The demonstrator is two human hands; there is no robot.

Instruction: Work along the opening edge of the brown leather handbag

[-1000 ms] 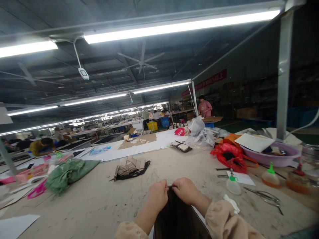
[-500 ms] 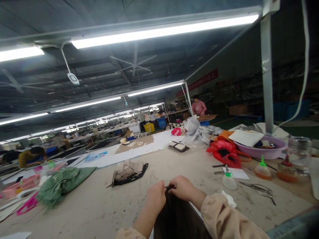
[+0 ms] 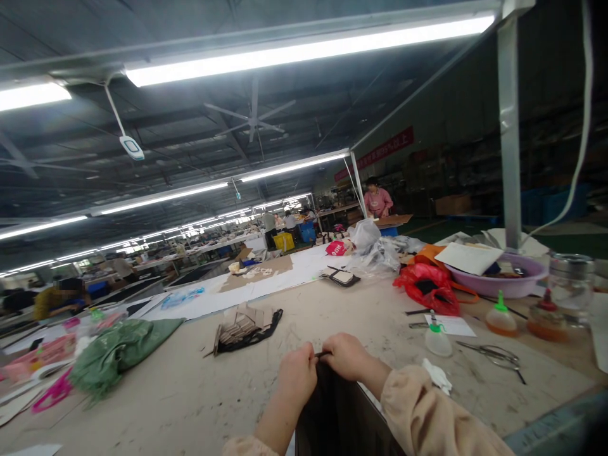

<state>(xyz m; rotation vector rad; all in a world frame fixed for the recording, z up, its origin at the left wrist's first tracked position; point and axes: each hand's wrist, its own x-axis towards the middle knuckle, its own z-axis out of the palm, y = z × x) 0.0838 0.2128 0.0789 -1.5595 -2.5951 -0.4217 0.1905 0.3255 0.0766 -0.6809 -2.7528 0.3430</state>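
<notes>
Side by side at the near middle of the table, my left hand (image 3: pixel 297 375) and my right hand (image 3: pixel 348 356) are closed on the top edge of a dark brown panel of leather-like material (image 3: pixel 339 415). The panel hangs down towards me and runs out of view at the bottom. My fingertips almost meet along its edge, and the fingers partly hide what they pinch. Beyond the left hand lies a bundle of grey-brown strips (image 3: pixel 244 329) with black pieces.
To the right are scissors (image 3: pixel 498 358), a small white bottle (image 3: pixel 437 341), a green-capped bottle (image 3: pixel 501 320), a red bag (image 3: pixel 427 288), and a purple basin (image 3: pixel 513 285). Green cloth (image 3: pixel 118 351) lies left. A metal post (image 3: pixel 509 133) stands at back right. A person in pink (image 3: pixel 379 199) works further off.
Both hands keep their hold on the dark panel and have barely moved. The camera view has shifted slightly.
</notes>
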